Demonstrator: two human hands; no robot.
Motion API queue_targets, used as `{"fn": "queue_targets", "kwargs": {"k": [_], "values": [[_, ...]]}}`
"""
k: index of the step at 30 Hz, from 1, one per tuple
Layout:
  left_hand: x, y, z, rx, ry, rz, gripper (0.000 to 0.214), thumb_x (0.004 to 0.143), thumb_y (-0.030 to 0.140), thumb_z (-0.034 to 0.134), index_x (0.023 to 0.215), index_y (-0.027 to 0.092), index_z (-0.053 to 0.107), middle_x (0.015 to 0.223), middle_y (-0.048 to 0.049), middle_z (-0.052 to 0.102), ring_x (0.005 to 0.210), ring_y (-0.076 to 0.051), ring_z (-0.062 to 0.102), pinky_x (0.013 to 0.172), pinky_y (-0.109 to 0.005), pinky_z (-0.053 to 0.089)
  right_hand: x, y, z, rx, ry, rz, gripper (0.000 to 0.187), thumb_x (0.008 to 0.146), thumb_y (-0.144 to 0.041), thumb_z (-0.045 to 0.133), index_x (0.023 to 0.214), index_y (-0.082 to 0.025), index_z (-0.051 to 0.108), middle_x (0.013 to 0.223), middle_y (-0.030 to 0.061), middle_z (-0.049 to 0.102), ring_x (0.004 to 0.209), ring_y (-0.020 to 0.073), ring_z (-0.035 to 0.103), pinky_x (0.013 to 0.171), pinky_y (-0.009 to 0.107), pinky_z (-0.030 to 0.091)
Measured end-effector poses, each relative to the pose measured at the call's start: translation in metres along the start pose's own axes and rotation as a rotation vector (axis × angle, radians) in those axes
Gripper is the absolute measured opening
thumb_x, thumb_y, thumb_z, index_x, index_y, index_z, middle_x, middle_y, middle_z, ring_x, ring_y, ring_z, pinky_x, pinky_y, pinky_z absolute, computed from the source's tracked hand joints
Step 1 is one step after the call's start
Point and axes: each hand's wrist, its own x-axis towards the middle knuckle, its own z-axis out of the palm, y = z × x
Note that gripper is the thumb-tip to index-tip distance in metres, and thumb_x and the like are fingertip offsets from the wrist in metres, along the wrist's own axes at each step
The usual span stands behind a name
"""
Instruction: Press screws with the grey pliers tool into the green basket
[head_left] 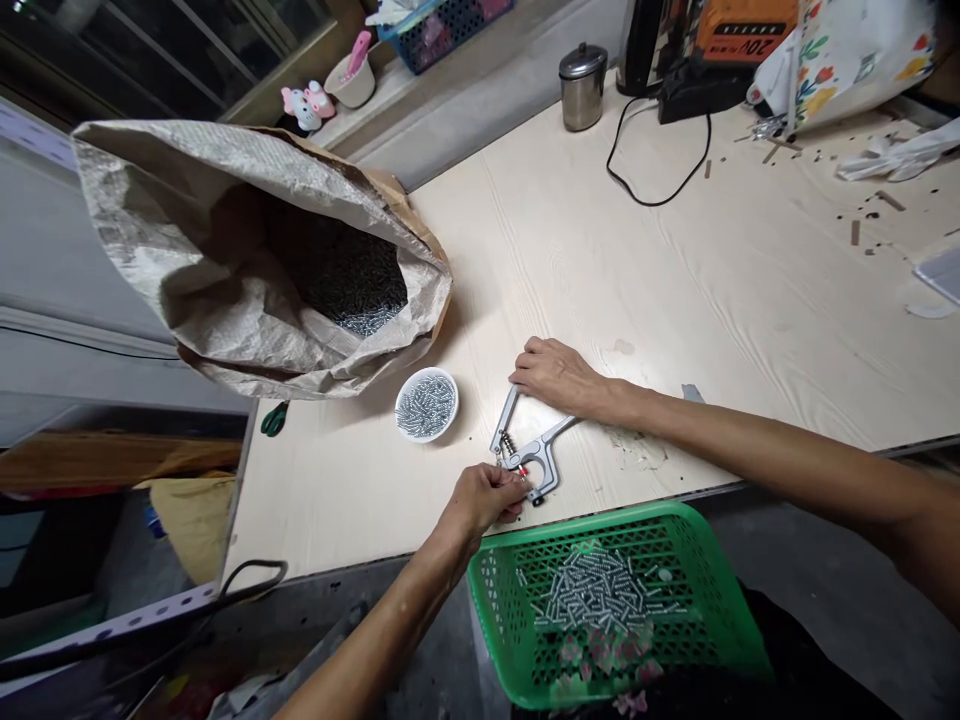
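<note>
**Both hands on a hand press near the table's near edge**

The right hand (559, 375) lies curled over the far handle of the hand press (529, 452), whose handles stand spread apart. The left hand (484, 495) is pinched shut at the press's head. Anything between the fingertips is too small to make out.

A white bowl (426, 404) of small metal pieces sits just to the left. A green basket (525, 570) sits below the near edge, its near side cut off. Bare table (712, 300) lies open to the far right, and a paper sack (225, 200) crowds the far left.

Pale table (675, 300), paper sack (225, 250), bowl (427, 371), pliers (536, 455)
</note>
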Motion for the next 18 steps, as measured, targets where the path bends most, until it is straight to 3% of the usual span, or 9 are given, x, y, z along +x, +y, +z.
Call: {"fn": "queue_targets", "kwargs": {"k": [3,5,7,9,11,14,16,18], "values": [[-0.002,0.0,0.004,-0.042,0.014,0.0,0.035,0.06,0.039,0.077,0.05,0.015,0.054,0.042,0.0044,0.047,0.041,-0.006,0.041,0.045,-0.021,0.034,-0.008,0.004,-0.008,0.04,-0.03,-0.039,0.017,0.094,-0.019,0.047,0.101,-0.022,0.062,0.091,0.0041,0.063,0.084,0.0196,0.043,0.065,0.032,0.028],[-0.007,0.001,0.005,-0.044,0.039,-0.037,0.03,0.063,0.037,0.074,0.055,0.015,0.056,0.044,0.004,0.048,0.042,-0.008,0.043,0.047,-0.022,0.037,-0.014,0.008,-0.009,-0.02,-0.04,-0.055,0.019,0.091,-0.011,0.048,0.096,-0.022,0.063,0.089,0.0049,0.062,0.083,0.0205,0.042,0.062,0.033,0.027],[-0.014,0.002,0.007,0.042,0.146,-0.01,0.023,0.069,0.033,0.069,0.06,0.015,0.057,0.05,0.0012,0.053,0.048,-0.011,0.05,0.052,-0.026,0.044,-0.018,0.011,-0.007,-0.065,-0.031,-0.057,0.019,0.089,-0.009,0.048,0.089,-0.021,0.062,0.088,0.0058,0.06,0.084,0.0212,0.042,0.063,0.033,0.027],[-0.022,0.002,0.013,0.208,0.352,0.186,0.015,0.075,0.028,0.062,0.067,0.015,0.059,0.065,-0.0039,0.061,0.061,-0.016,0.058,0.063,-0.031,0.051,-0.022,0.012,-0.004,-0.065,-0.006,-0.05,0.019,0.089,-0.008,0.047,0.089,-0.02,0.061,0.09,0.0061,0.059,0.085,0.0211,0.042,0.064,0.033,0.03],[-0.028,0.001,0.025,0.357,0.505,0.501,0.01,0.081,0.024,0.055,0.077,0.016,0.061,0.086,-0.0089,0.066,0.083,-0.021,0.062,0.078,-0.037,0.052,-0.025,0.011,-0.001,-0.046,0.014,-0.031,0.019,0.09,-0.008,0.046,0.089,-0.019,0.061,0.092,0.0066,0.059,0.086,0.0207,0.042,0.065,0.032,0.032],[-0.027,-0.002,0.054,0.48,0.451,0.897,0.012,0.087,0.016,0.047,0.091,0.017,0.058,0.117,-0.0128,0.063,0.118,-0.025,0.053,0.1,-0.044,0.045,-0.027,0.008,-0.002,-0.01,0.014,0.001,0.021,0.09,-0.006,0.043,0.087,-0.017,0.06,0.092,0.0078,0.058,0.085,0.0196,0.044,0.067,0.031,0.035],[-0.021,-0.003,0.073,0.54,0.382,0.995,0.016,0.086,0.01,0.044,0.094,0.016,0.056,0.131,-0.014,0.055,0.132,-0.026,0.042,0.107,-0.046,0.04,-0.027,0.008,-0.004,0.017,-0.001,0.01,0.021,0.091,-0.006,0.042,0.086,-0.016,0.06,0.091,0.0082,0.058,0.085,0.0191,0.045,0.068,0.031,0.036],[-0.014,-0.004,0.085,0.556,0.37,1.004,0.019,0.086,0.006,0.042,0.097,0.015,0.054,0.137,-0.0152,0.051,0.135,-0.026,0.038,0.109,-0.047,0.039,-0.026,0.01,-0.005,0.039,-0.013,0.008,0.022,0.092,-0.007,0.041,0.087,-0.015,0.061,0.09,0.0082,0.058,0.086,0.0191,0.045,0.068,0.03,0.038]]}}
